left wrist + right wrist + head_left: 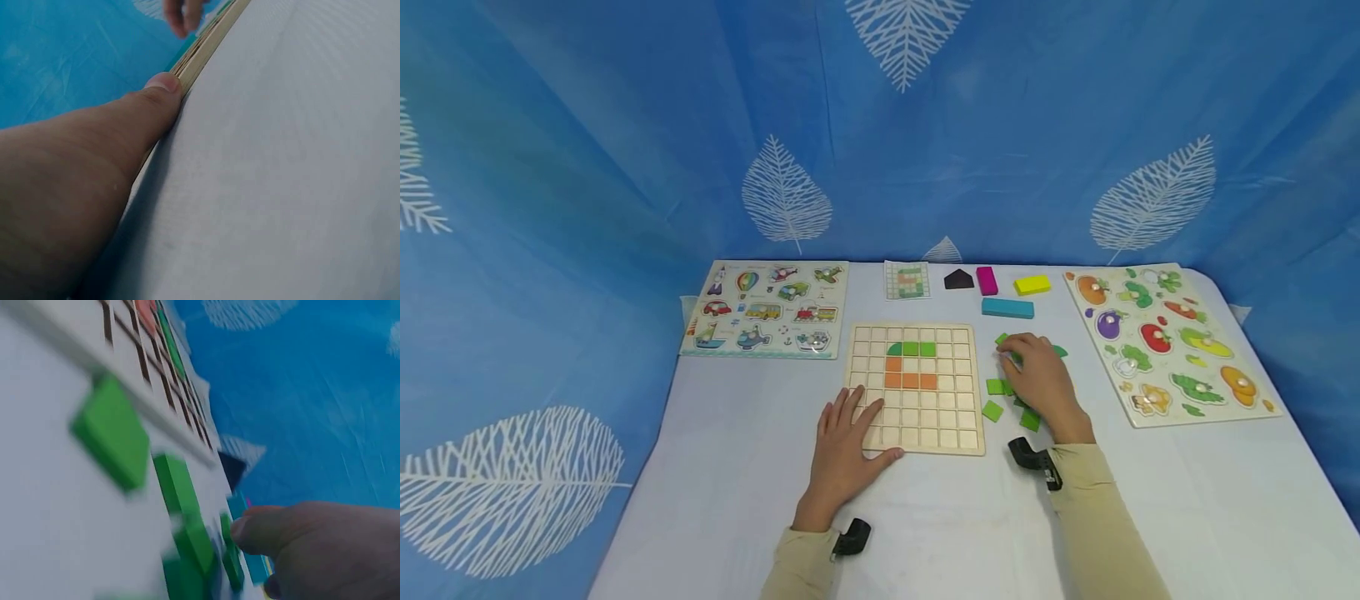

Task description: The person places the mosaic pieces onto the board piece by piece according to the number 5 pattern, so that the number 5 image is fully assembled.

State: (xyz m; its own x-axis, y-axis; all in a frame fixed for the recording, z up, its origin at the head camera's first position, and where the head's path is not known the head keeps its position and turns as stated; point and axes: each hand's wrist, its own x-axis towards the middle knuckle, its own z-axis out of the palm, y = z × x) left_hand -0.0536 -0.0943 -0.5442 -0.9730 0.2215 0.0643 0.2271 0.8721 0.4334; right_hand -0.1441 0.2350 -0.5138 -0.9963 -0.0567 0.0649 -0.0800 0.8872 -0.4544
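while my spread left hand (845, 454) steadies the board (955, 414) at its seven o'clock, my bent right hand (1039, 375), hold unclear, should pinch a green tile (992, 411) edgewise.

Room lies between the sleeves (1108, 525); green pieces (992, 411) obstruct space right of the board (917, 417).

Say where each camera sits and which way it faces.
Head: on the head, facing forward and down at the wooden grid board; left hand, right hand and sleeves show.
Left wrist: on that wrist, facing the board's edge; thumb and, at top, fingers show.
Right wrist: on that wrist, facing green tiles; that hand shows partly.
Head and right wrist share board and tiles.
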